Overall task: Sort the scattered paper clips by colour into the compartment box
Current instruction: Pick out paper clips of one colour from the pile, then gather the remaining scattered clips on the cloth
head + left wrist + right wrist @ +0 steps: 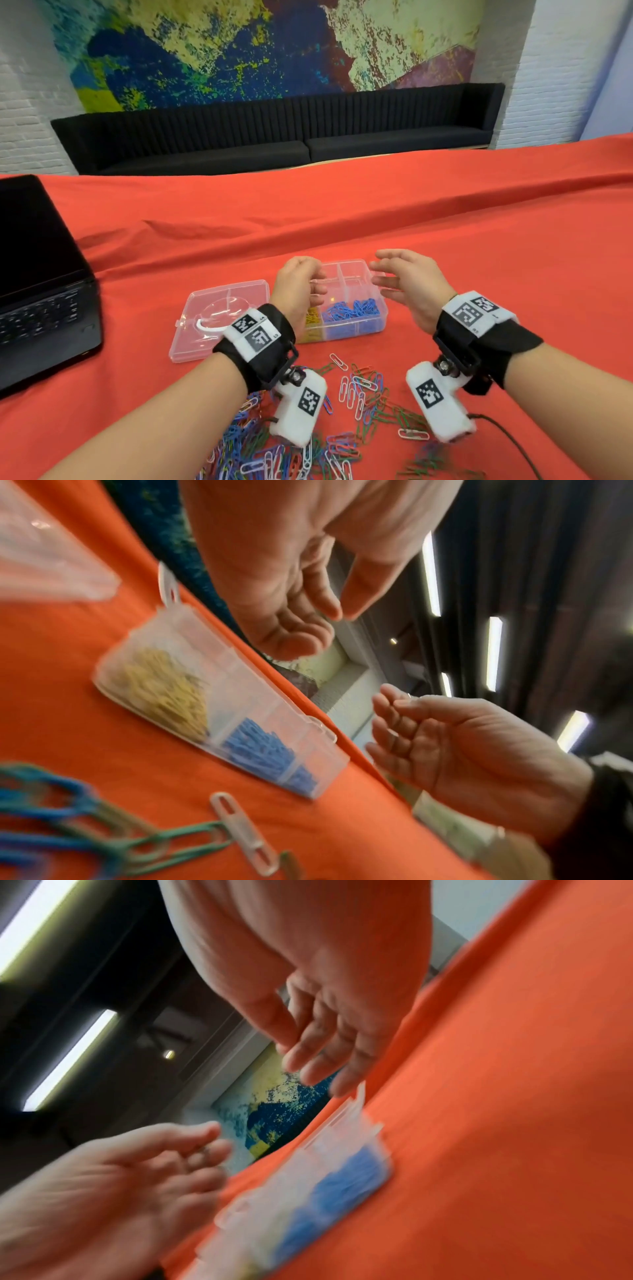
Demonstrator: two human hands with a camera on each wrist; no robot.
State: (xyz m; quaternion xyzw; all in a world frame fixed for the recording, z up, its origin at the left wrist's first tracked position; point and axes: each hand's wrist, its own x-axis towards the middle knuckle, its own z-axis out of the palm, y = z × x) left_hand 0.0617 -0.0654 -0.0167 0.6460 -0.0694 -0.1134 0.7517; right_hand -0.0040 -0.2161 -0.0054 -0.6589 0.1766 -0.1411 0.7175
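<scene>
The clear compartment box (385, 310) stands on the red cloth. Its near right compartment holds blue clips (352, 310) and its near left one yellow clips (312, 317); the far compartments look bare. My left hand (317, 287) hovers over the box's left side with fingers loosely curled, and the left wrist view shows nothing in the left hand (329, 620). My right hand (378, 274) hangs over the box's right edge, fingers spread and straight. Mixed clips (356, 390) lie scattered in front of the box, under my wrists.
The box's clear lid (219, 318) lies flat just left of the box. A black laptop (37, 274) sits at the table's left edge. A dark cable (507, 435) trails from my right wrist. A thicker heap of clips (260, 445) fills the near edge.
</scene>
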